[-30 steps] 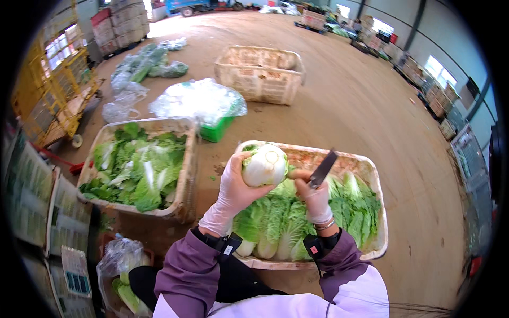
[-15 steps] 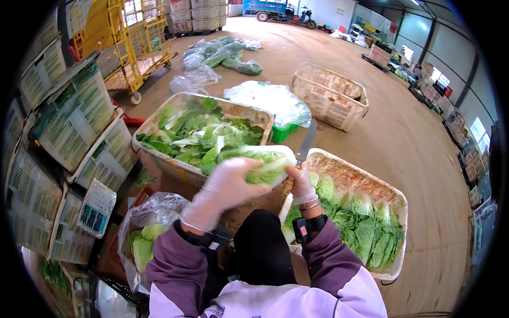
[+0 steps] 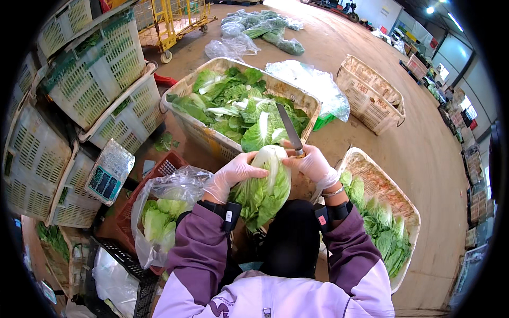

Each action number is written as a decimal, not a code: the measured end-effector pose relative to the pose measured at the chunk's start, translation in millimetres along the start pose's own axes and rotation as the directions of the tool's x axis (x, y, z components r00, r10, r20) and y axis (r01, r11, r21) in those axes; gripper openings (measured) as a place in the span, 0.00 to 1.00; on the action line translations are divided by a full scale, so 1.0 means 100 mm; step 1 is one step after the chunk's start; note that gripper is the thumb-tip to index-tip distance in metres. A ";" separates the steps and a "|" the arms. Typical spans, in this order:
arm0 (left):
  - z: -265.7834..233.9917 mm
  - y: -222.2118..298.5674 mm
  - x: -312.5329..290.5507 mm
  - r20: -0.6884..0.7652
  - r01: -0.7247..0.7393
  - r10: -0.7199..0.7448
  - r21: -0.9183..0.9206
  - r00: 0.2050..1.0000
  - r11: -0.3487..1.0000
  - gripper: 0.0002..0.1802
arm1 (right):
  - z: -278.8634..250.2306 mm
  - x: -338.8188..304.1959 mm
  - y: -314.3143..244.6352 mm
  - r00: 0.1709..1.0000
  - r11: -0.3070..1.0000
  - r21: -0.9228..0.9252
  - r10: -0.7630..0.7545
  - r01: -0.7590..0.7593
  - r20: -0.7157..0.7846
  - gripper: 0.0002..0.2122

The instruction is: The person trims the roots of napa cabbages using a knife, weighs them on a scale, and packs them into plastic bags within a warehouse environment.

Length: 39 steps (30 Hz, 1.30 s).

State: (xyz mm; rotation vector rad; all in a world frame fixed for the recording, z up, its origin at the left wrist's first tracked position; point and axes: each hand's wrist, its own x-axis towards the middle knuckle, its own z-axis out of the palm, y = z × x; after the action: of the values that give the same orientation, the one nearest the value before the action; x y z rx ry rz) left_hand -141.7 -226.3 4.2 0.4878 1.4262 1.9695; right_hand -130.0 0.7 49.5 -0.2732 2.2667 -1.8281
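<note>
A pale green napa cabbage (image 3: 265, 183) hangs in front of me, leaves pointing down toward my lap. My left hand (image 3: 233, 174), in a clear glove, grips its left side. My right hand (image 3: 313, 164), also gloved, touches the cabbage's top right and holds a knife (image 3: 289, 130) with the blade pointing up and away. Beyond the hands stands a beige crate (image 3: 183, 87) filled with loose green leaves.
A beige crate (image 3: 405, 199) of trimmed cabbages stands at my right. A clear bag of cabbages (image 3: 159, 212) sits in a red basket at my left, beside a small scale (image 3: 108, 172). Stacked white crates (image 3: 95, 74) line the left. An empty crate (image 3: 371, 93) and plastic bags lie farther off.
My view turned left from the right crate toward the leaf crate. The cabbage came down from above the crates to my lap, and the knife stayed in my right hand.
</note>
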 end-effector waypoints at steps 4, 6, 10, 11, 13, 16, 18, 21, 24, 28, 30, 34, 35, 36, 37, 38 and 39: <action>-0.12 0.01 0.02 0.007 0.055 -0.056 0.105 0.998 0.993 0.35 | 0.10 -0.01 -0.13 0.995 0.924 -0.379 -0.012 0.049 0.100 0.28; -0.10 0.02 0.00 0.075 0.089 -0.097 0.107 0.992 0.990 0.35 | 0.08 0.01 -0.12 0.989 0.904 -0.426 0.024 0.042 0.149 0.27; -0.04 0.00 0.14 0.167 0.136 -0.157 0.131 0.973 0.982 0.35 | -0.28 0.08 -0.12 0.950 0.849 -0.504 0.009 0.158 0.313 0.22; -0.04 0.08 0.11 0.142 0.116 -0.147 0.207 0.979 0.971 0.34 | -0.29 0.12 -0.36 0.913 0.824 -0.551 0.115 0.132 0.391 0.21; -0.09 0.15 0.09 0.166 0.080 -0.126 0.256 0.978 0.963 0.35 | -0.38 0.29 -0.61 0.831 0.799 -0.568 0.172 0.196 0.529 0.20; -0.22 0.30 -0.02 0.196 0.020 -0.091 0.336 0.976 0.942 0.37 | -0.53 0.62 -0.94 0.805 0.731 -0.615 0.154 0.297 0.573 0.19; -0.28 0.33 -0.07 0.157 0.001 -0.060 0.352 0.986 0.936 0.38 | -0.59 0.83 -1.10 0.928 0.582 -0.746 -0.044 0.324 0.370 0.24; -0.26 0.38 -0.08 0.013 -0.079 0.078 0.180 0.997 0.980 0.39 | -0.52 1.08 -1.16 0.846 0.287 -0.901 -0.514 0.324 0.140 0.30; -0.17 0.43 -0.06 -0.188 -0.222 0.262 0.209 0.947 0.952 0.40 | -0.31 1.07 -0.75 0.944 0.692 -0.686 -0.328 0.224 -0.023 0.31; -0.06 0.32 0.06 -0.367 -0.214 0.679 0.761 0.636 0.612 0.45 | 0.14 0.58 -0.19 0.964 0.945 0.213 -0.262 0.249 0.035 0.38; 0.05 0.20 0.10 -0.243 0.087 0.839 0.969 0.487 0.231 0.47 | 0.45 0.55 -0.12 0.902 0.903 0.039 -0.423 0.428 -0.089 0.36; 0.14 0.16 0.00 -0.293 0.128 0.703 0.952 0.648 0.279 0.51 | 0.45 0.51 -0.06 0.988 0.952 0.263 -0.152 0.158 -0.042 0.28; 0.14 0.29 -0.08 -0.231 0.084 0.593 0.961 0.771 0.264 0.53 | 0.22 0.50 0.07 0.997 0.947 0.315 -0.073 0.062 0.023 0.26; 0.08 0.46 -0.19 -0.171 0.016 0.468 0.948 0.867 0.317 0.54 | 0.14 0.50 0.19 0.995 0.912 0.401 -0.101 0.084 0.020 0.25; -0.02 0.53 -0.27 -0.194 -0.060 0.470 0.879 0.861 0.473 0.54 | 0.06 0.51 0.37 0.993 0.873 0.478 -0.119 0.096 0.017 0.23; -0.10 0.58 -0.38 -0.230 -0.121 0.466 0.784 0.855 0.609 0.54 | 0.06 0.50 0.42 0.987 0.805 0.583 -0.159 0.111 0.032 0.23; -0.15 0.65 -0.44 -0.275 -0.142 0.445 0.696 0.852 0.704 0.55 | 0.11 0.49 0.39 0.985 0.761 0.641 -0.164 0.095 0.048 0.23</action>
State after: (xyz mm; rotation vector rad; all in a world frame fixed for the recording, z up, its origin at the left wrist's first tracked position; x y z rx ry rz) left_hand -138.2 -280.3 63.3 0.6534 2.5036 1.8318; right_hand -174.0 -15.2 7.0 -0.3931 1.4528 -2.4589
